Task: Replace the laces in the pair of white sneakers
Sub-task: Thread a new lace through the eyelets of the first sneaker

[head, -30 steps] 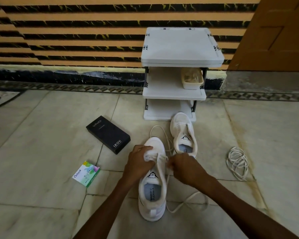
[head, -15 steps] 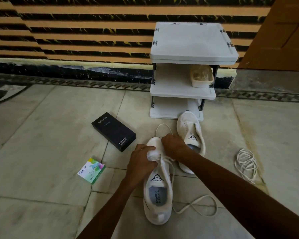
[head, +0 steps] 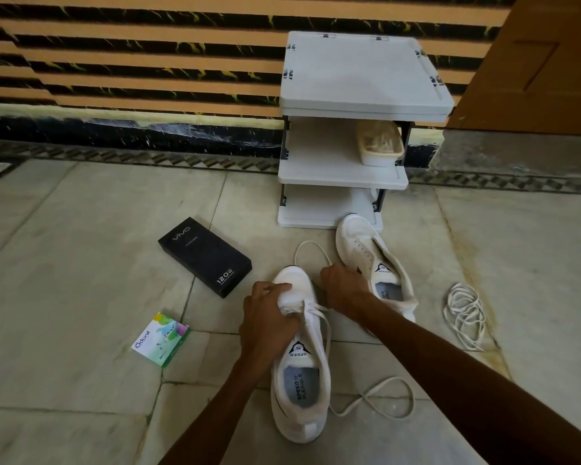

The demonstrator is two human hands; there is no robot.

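Down on the floor (head: 81,263) by the rack (head: 342,176), left hand (head: 269,317) gripped the near sneaker (head: 299,380) at its front, right hand (head: 341,290) curled tight around its lace (head: 307,245). Just beyond sat the other sneaker (head: 359,250), toe at the rack's foot.

At lower centre my left hand (head: 269,317) grips the forefoot of the near sneaker (head: 302,380), whose toe points up the frame. My right hand (head: 341,290) sits just right of the toe, fingers curled round its lace (head: 317,308). The second sneaker (head: 366,260) lies beyond, its toe at the foot of the white rack (head: 359,75). A coiled lace (head: 465,317) rests at the right, and a black box (head: 204,256) and a green box (head: 161,338) at the left.
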